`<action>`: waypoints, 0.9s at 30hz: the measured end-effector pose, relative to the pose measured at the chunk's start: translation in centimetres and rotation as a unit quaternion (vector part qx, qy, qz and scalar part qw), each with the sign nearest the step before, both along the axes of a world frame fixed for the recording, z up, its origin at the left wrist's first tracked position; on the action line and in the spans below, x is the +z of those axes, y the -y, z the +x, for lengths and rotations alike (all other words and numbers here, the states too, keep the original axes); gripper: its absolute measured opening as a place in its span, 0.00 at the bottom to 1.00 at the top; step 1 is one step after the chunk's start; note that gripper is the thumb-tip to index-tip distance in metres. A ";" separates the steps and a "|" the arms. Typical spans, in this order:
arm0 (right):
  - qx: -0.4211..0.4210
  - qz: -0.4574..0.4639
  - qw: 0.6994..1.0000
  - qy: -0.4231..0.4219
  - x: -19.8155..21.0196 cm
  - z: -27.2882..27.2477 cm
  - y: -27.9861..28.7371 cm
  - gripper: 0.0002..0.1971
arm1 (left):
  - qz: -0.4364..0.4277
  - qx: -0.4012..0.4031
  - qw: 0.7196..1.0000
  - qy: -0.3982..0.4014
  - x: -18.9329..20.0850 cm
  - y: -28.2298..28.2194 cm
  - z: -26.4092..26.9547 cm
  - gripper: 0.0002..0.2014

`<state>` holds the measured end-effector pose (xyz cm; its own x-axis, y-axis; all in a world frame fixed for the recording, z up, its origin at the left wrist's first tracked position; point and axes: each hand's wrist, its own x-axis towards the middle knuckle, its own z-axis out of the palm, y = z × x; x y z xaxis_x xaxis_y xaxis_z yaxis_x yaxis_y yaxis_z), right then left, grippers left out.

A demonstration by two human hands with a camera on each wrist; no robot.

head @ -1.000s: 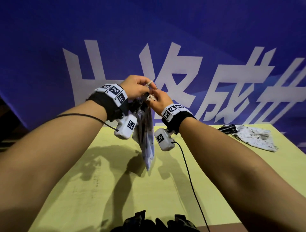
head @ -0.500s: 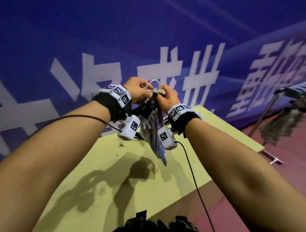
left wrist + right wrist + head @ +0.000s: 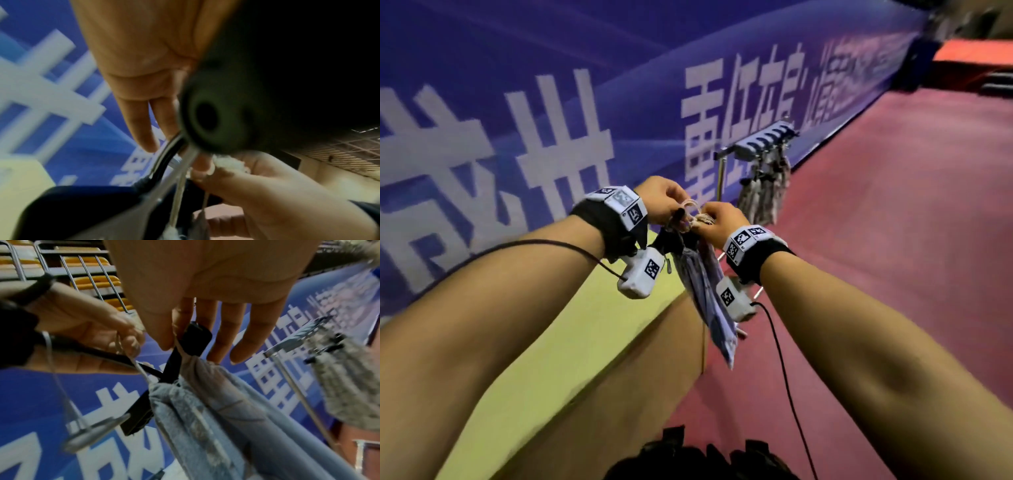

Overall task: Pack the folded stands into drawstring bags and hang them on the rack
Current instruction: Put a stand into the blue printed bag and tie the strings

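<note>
1. I hold the bag (image 3: 707, 291) up between both hands, off the table (image 3: 571, 329), so it hangs free and its mouth bunches shut around the black stand (image 3: 192, 344) poking out.
2. My left hand (image 3: 659, 202) pinches the cord (image 3: 690, 207); my right hand (image 3: 722, 219) pinches the cord's frayed end, I judge to cinch it.
3. The head view shows the rack (image 3: 763, 142) well ahead, bags already hanging there.
4. Only the right wrist view shows the stand's top against my fingers (image 3: 224, 331).
</note>
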<state>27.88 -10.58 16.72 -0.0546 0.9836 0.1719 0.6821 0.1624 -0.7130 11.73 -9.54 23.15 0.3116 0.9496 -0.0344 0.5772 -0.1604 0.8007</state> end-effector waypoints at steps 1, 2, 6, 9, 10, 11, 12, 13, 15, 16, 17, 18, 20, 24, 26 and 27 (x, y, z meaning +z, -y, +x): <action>-0.002 -0.002 1.000 0.002 -0.2 1.9 -0.3 0.12 | -0.002 -0.016 1.000 0.010 -0.3 -0.5 1.9 0.11; -0.006 -0.004 1.000 -0.009 -0.4 4.1 -0.5 0.12 | -0.003 -0.035 0.999 0.015 -0.7 -1.2 4.3 0.11; -0.032 0.006 0.999 -0.038 -1.7 10.8 -1.7 0.08 | 0.004 -0.072 0.997 0.020 -2.6 -4.2 11.5 0.11; -0.060 -0.017 0.997 -0.034 -3.0 14.7 -3.5 0.10 | -0.015 -0.087 0.996 0.028 -4.3 -6.9 15.3 0.10; -0.061 -0.022 0.997 -0.034 -3.4 16.1 -4.5 0.09 | -0.021 -0.093 0.995 0.036 -5.1 -8.2 16.8 0.10; -0.069 -0.024 0.997 -0.030 -3.9 17.4 -5.5 0.08 | -0.025 -0.097 0.994 0.042 -5.8 -9.6 18.2 0.09; -0.079 -0.017 0.997 -0.020 -4.4 18.6 -6.6 0.08 | -0.026 -0.098 0.994 0.043 -6.4 -10.9 19.6 0.09; -0.093 -0.012 0.996 -0.015 -4.8 19.8 -7.8 0.06 | -0.026 -0.100 0.994 0.044 -6.7 -12.0 21.0 0.09; -0.105 -0.006 0.994 -0.032 -5.5 22.4 -11.3 0.04 | -0.044 -0.093 0.993 0.061 -7.1 -15.1 23.8 0.09; -0.105 -0.006 0.994 -0.036 -5.8 23.7 -13.2 0.03 | -0.067 -0.086 0.991 0.080 -7.2 -16.7 25.0 0.09; -0.107 -0.008 0.994 -0.035 -6.0 24.8 -15.0 0.03 | -0.081 -0.080 0.990 0.087 -7.3 -18.3 26.1 0.09; -0.107 -0.007 0.994 -0.030 -5.9 26.6 -18.2 0.02 | -0.089 -0.075 0.990 0.081 -7.1 -21.4 27.9 0.09; -0.097 -0.017 0.995 -0.017 -5.7 28.3 -20.8 0.04 | -0.086 -0.067 0.993 0.054 -7.5 -24.7 29.6 0.08; -0.106 -0.049 0.993 0.034 -4.6 32.6 -28.6 0.06 | -0.079 -0.089 0.993 -0.013 -6.8 -33.1 33.9 0.08; -0.113 -0.049 0.991 0.049 -3.7 34.6 -32.1 0.07 | -0.057 -0.112 0.991 -0.051 -6.3 -36.6 36.0 0.08; -0.113 -0.046 0.991 0.057 -3.3 35.4 -33.6 0.07 | -0.044 -0.118 0.990 -0.065 -6.0 -38.1 37.0 0.08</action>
<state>63.30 23.01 13.42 0.1540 0.9843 0.0867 0.7705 -0.0647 -0.6341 48.74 28.55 17.11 0.5126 0.8420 -0.1683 0.6307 -0.2362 0.7392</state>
